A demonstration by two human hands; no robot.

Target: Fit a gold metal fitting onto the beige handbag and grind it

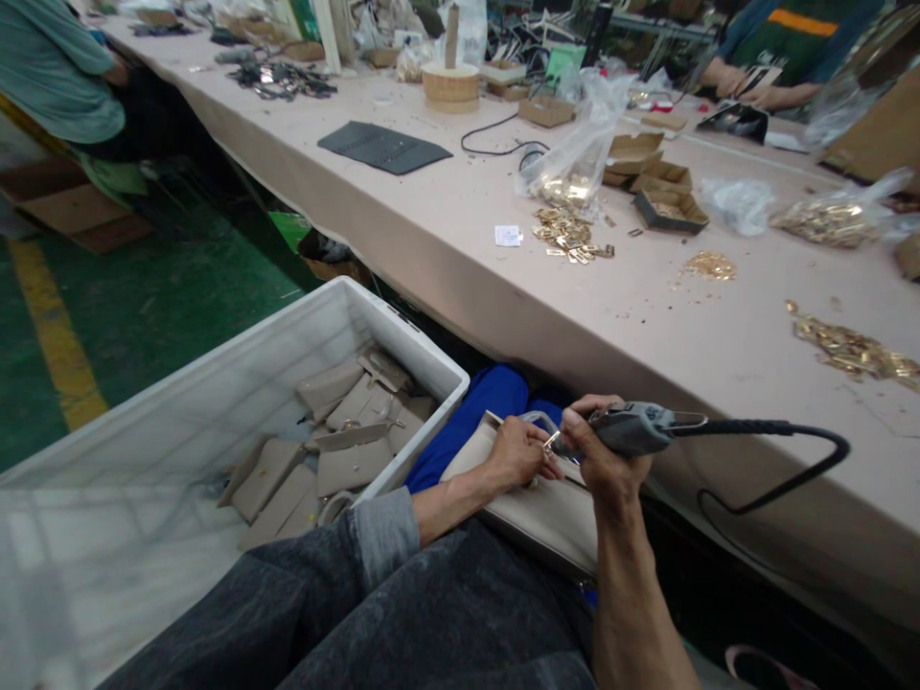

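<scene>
A beige leather bag piece lies across my lap, below the edge of the long table. My left hand is closed in a pinch on a small metal fitting at the piece's top edge. My right hand is wrapped round a grey corded power tool, whose tip meets that fitting. The tool's black cable loops off to the right.
A white plastic crate at my left holds several beige leather pieces. On the table lie gold metal fittings, plastic bags, small cardboard boxes and a dark mat. Other people sit at far left and far right.
</scene>
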